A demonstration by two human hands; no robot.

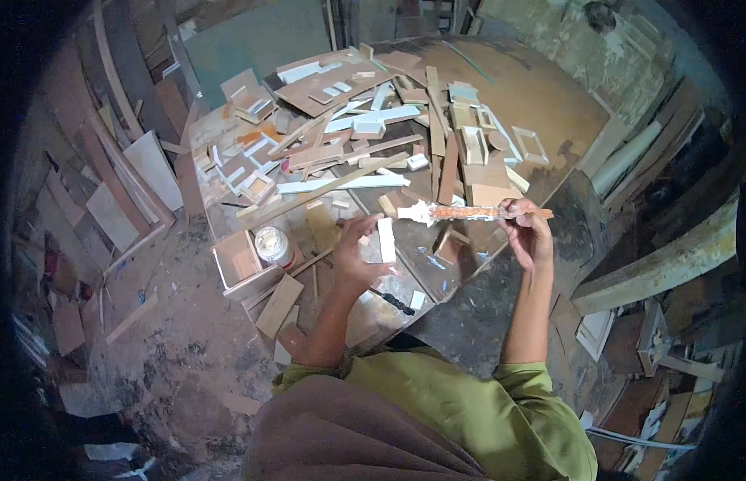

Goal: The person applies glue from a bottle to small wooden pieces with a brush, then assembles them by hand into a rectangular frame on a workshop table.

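Note:
My left hand (358,260) is closed on a small white rectangular block (387,240), held upright between thumb and fingers over the near part of the table. My right hand (528,232) pinches an orange-brown stick (469,213) near its right end. White paste, perhaps glue, coats the stick's left end, which points toward the block with a short gap between them. Left of my left hand stands an open jar (273,243) with white paste inside and round its rim. Beside the jar is an open wooden box (243,264). A small wooden frame piece (451,245) lies below the stick.
Wood strips, boards and white offcuts (373,120) are heaped over the middle of the table (541,76). A dark, narrow tool (395,302) lies near the front edge. Planks lean at the left (153,168), and more boards (653,168) stand at the right.

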